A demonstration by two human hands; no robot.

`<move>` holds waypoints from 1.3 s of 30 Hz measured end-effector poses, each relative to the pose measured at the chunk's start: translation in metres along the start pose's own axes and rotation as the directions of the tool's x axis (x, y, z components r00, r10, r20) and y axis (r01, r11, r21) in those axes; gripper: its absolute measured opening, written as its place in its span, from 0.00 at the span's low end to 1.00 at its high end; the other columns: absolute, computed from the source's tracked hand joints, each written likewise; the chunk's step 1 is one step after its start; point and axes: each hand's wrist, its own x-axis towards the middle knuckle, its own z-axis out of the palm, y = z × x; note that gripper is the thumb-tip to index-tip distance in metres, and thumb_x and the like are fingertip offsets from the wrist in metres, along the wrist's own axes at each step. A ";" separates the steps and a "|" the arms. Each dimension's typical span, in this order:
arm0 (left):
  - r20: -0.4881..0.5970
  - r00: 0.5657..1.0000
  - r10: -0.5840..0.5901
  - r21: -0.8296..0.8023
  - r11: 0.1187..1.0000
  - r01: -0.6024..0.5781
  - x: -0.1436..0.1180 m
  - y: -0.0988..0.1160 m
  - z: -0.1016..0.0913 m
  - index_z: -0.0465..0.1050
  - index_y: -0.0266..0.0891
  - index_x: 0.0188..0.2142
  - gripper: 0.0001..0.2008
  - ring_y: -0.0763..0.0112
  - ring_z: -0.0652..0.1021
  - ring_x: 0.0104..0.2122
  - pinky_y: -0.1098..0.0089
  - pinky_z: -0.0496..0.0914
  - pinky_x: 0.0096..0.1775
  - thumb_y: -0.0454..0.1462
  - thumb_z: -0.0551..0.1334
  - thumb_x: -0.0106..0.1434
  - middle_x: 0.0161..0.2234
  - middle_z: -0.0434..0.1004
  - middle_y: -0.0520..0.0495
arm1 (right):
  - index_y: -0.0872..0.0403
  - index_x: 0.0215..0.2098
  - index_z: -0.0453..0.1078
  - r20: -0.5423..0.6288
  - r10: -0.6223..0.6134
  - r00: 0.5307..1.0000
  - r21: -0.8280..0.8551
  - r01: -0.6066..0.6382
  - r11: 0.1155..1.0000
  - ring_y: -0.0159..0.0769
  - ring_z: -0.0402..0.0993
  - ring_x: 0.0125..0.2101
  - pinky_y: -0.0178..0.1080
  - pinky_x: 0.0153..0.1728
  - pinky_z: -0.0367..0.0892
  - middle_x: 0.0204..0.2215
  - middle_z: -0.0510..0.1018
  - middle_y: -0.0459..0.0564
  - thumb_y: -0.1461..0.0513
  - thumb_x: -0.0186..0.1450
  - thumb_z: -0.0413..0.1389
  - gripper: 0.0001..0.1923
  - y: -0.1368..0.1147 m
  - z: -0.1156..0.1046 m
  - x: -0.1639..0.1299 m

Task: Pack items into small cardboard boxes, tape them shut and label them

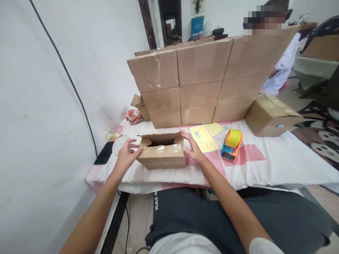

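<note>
Left hand (126, 152): spread, fingertips pressing against the left end of the small box (162, 151).
Right hand (192, 148): spread, palm resting against the right end, fingers touching the raised flap.
Small box: sitting on the surface (278, 162) near its front edge, top flaps standing open, opening facing up, long axis running left to right.
Counts: one tape dispenser (231, 144) lying right of the box; one yellow sheet (205, 137); nine stacked cartons (201, 84) forming a wall behind.

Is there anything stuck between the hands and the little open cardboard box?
No, nothing visible is in between. The left hand rests against the left end of the small open brown cardboard box, and the right hand touches its right end. The orange-and-blue tape dispenser sits off to the right, apart.
</note>
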 end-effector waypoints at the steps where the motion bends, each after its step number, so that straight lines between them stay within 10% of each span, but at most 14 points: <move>1: 0.000 1.000 0.028 0.017 0.999 -0.028 0.001 0.001 0.002 0.66 0.38 0.59 0.36 0.60 0.82 0.34 0.60 0.77 0.37 0.55 0.67 0.57 0.47 0.81 0.37 | 0.43 0.72 0.54 -0.009 -0.010 1.000 -0.002 0.010 1.000 0.52 0.60 0.69 0.58 0.66 0.61 0.70 0.62 0.58 0.43 0.71 0.54 0.36 0.000 -0.001 -0.001; 5: -0.077 0.939 0.335 0.247 0.919 -0.307 -0.005 0.017 0.007 0.66 0.39 0.63 0.31 0.49 0.76 0.58 0.48 0.72 0.56 0.51 0.62 0.65 0.63 0.71 0.32 | 0.42 0.68 0.63 0.033 -0.063 0.997 -0.057 0.065 0.996 0.52 0.67 0.64 0.58 0.65 0.62 0.64 0.71 0.56 0.43 0.71 0.54 0.31 -0.003 -0.010 0.000; 8: 0.143 0.844 0.517 0.391 0.754 -0.528 -0.022 0.036 0.019 0.71 0.46 0.62 0.24 0.50 0.71 0.65 0.44 0.59 0.67 0.50 0.58 0.71 0.64 0.73 0.41 | 0.46 0.57 0.74 0.033 -0.056 0.998 -0.074 0.058 0.996 0.51 0.69 0.61 0.57 0.64 0.63 0.60 0.73 0.57 0.41 0.73 0.48 0.27 -0.007 -0.011 0.004; 13: 0.339 0.804 0.488 0.452 0.665 -0.594 -0.041 0.050 0.050 0.68 0.45 0.67 0.32 0.47 0.67 0.68 0.43 0.62 0.66 0.53 0.62 0.68 0.68 0.68 0.41 | 0.45 0.58 0.74 0.024 -0.022 0.999 -0.365 0.030 0.931 0.50 0.67 0.63 0.59 0.64 0.61 0.63 0.73 0.55 0.47 0.76 0.45 0.23 -0.011 -0.021 0.005; 17: 0.335 0.818 0.467 0.467 0.672 -0.575 -0.038 0.047 0.056 0.68 0.43 0.67 0.32 0.48 0.68 0.68 0.44 0.60 0.68 0.52 0.62 0.68 0.67 0.69 0.41 | 0.49 0.51 0.77 -0.271 -0.042 0.962 -0.606 -0.137 0.783 0.50 0.74 0.55 0.58 0.61 0.64 0.52 0.81 0.56 0.53 0.70 0.55 0.16 -0.014 -0.076 -0.010; 19: 0.311 0.828 0.466 0.465 0.685 -0.560 -0.036 0.048 0.058 0.68 0.44 0.67 0.31 0.48 0.68 0.68 0.43 0.57 0.69 0.51 0.62 0.68 0.67 0.69 0.42 | 0.51 0.48 0.76 -0.500 -0.061 0.864 -0.596 -0.292 0.748 0.49 0.75 0.52 0.57 0.59 0.66 0.48 0.80 0.56 0.55 0.67 0.57 0.14 -0.015 -0.115 -0.025; 22: 0.223 0.853 0.472 0.441 0.731 -0.520 -0.036 0.051 0.067 0.69 0.46 0.66 0.30 0.46 0.66 0.69 0.41 0.50 0.71 0.50 0.63 0.67 0.68 0.68 0.43 | 0.51 0.48 0.72 -0.817 0.053 0.575 -0.325 -0.533 0.781 0.46 0.75 0.50 0.53 0.52 0.71 0.49 0.76 0.55 0.55 0.64 0.58 0.16 -0.013 -0.164 -0.053; 24: 0.180 0.866 0.466 0.407 0.767 -0.497 -0.036 0.053 0.073 0.70 0.47 0.66 0.31 0.45 0.66 0.69 0.40 0.49 0.71 0.51 0.64 0.66 0.68 0.68 0.43 | 0.51 0.49 0.69 -0.882 0.268 0.389 -0.008 -0.580 0.815 0.41 0.77 0.44 0.48 0.46 0.74 0.46 0.75 0.52 0.54 0.61 0.59 0.19 -0.007 -0.181 -0.070; 26: 0.173 0.877 0.449 0.382 0.790 -0.480 -0.034 0.056 0.077 0.71 0.47 0.65 0.31 0.44 0.66 0.69 0.40 0.50 0.71 0.52 0.64 0.65 0.67 0.69 0.44 | 0.51 0.47 0.67 -0.810 0.489 0.323 0.252 -0.560 0.789 0.38 0.78 0.38 0.43 0.40 0.75 0.40 0.77 0.49 0.54 0.58 0.60 0.21 0.000 -0.185 -0.085; 34: 0.271 0.902 0.337 0.455 0.780 -0.428 -0.025 0.070 0.072 0.73 0.43 0.62 0.30 0.39 0.68 0.67 0.35 0.51 0.68 0.52 0.63 0.64 0.63 0.74 0.39 | 0.55 0.38 0.77 -0.558 0.587 0.586 0.199 -0.592 0.781 0.41 0.79 0.35 0.43 0.41 0.75 0.35 0.83 0.52 0.50 0.59 0.64 0.18 0.004 -0.167 -0.097; 39: 0.219 0.903 0.370 0.466 0.773 -0.430 -0.039 0.070 0.078 0.69 0.43 0.65 0.31 0.41 0.66 0.68 0.36 0.48 0.69 0.54 0.60 0.67 0.66 0.71 0.38 | 0.56 0.33 0.75 -0.566 0.525 0.635 0.069 -0.598 0.798 0.36 0.74 0.31 0.41 0.37 0.72 0.29 0.79 0.48 0.49 0.61 0.62 0.18 0.002 -0.162 -0.090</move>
